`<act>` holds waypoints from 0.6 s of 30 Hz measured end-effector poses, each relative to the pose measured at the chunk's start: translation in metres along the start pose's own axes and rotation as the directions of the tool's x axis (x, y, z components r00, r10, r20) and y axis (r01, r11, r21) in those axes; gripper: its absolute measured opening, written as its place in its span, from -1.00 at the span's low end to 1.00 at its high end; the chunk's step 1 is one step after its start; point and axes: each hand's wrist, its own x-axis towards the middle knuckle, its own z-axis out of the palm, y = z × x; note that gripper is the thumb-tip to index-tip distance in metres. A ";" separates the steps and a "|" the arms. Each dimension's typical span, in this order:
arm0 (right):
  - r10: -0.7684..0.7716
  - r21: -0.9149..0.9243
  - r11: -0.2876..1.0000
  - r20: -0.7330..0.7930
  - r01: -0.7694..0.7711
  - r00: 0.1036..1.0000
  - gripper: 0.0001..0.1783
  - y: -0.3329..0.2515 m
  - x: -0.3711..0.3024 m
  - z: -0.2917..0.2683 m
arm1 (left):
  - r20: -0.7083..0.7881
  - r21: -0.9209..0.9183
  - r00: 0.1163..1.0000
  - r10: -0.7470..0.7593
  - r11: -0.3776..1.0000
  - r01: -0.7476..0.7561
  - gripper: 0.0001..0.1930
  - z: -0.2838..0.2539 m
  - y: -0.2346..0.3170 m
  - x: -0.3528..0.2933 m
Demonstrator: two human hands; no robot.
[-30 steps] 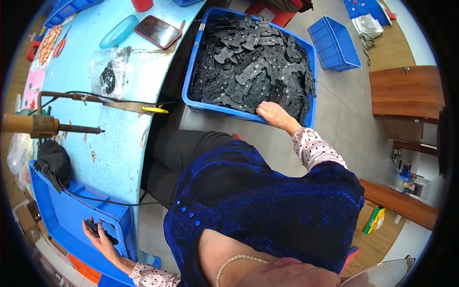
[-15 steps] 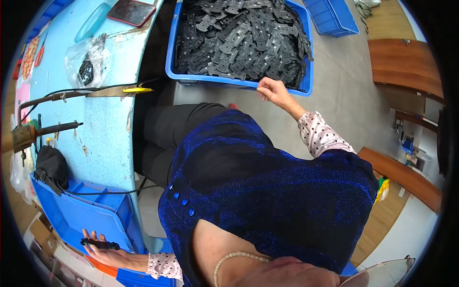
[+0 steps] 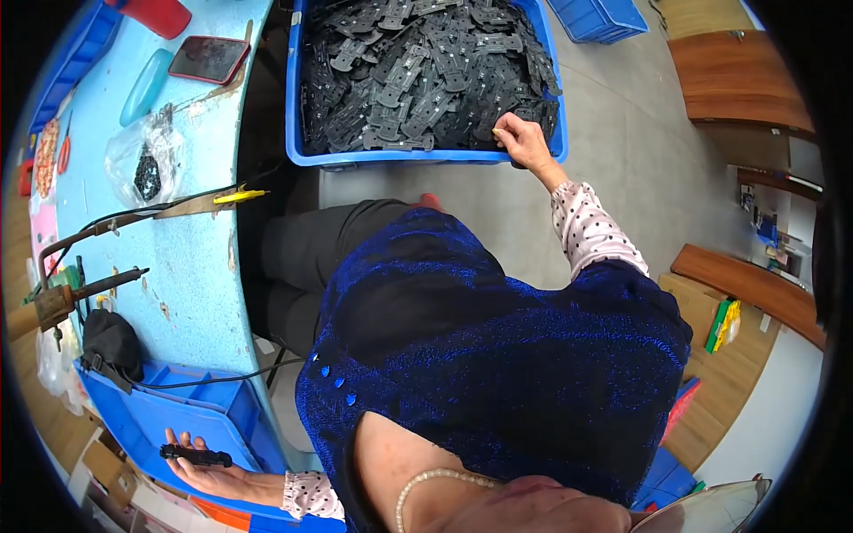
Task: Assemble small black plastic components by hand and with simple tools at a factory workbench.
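Note:
My left hand [image 3: 209, 477], at the lower left beside the tabletop, holds a small black plastic part [image 3: 195, 456]; the part lies across the palm with the fingers curled up behind it. My right hand [image 3: 524, 140] is at the near right rim of a blue bin [image 3: 404, 159]. Its fingers are bent and pressed together over the rim; what they hold, if anything, is hidden. Flat black plastic pieces [image 3: 400, 80] fill the bin in a loose heap, close to the right fingertips.
A pale blue table [image 3: 191, 275] runs along the left, bearing a phone [image 3: 210, 59], a clear plastic bag [image 3: 142, 155], a metal rod tool [image 3: 107, 282] and a black cable. An empty-looking blue tray [image 3: 178, 417] stands below it. Another blue bin [image 3: 597, 19] is at the upper right.
The view has shifted slightly. My right hand has moved a little right and up over the bin rim, its fingers curling closer. My left hand still holds the black part.

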 end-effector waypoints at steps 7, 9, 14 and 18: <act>-0.085 0.019 0.996 -0.197 0.090 0.977 -0.92 0.005 0.036 -0.021 | 0.024 -0.014 0.998 -0.053 0.998 0.054 -0.59 -0.004 -0.002 0.004; -0.043 0.132 0.989 -0.209 0.072 0.977 -0.91 -0.006 0.039 -0.022 | 0.027 -0.020 0.998 -0.048 0.999 0.049 -0.58 -0.005 -0.003 0.002; -0.071 -0.123 0.992 -0.659 -0.014 0.749 -0.86 0.003 0.027 -0.055 | 0.031 -0.020 0.999 -0.017 1.000 0.018 -0.57 -0.013 -0.001 -0.001; 0.156 -0.122 0.892 -0.822 -0.436 0.548 -0.82 0.089 0.010 -0.078 | 0.022 -0.087 1.000 0.010 0.996 -0.008 -0.56 -0.017 0.006 -0.013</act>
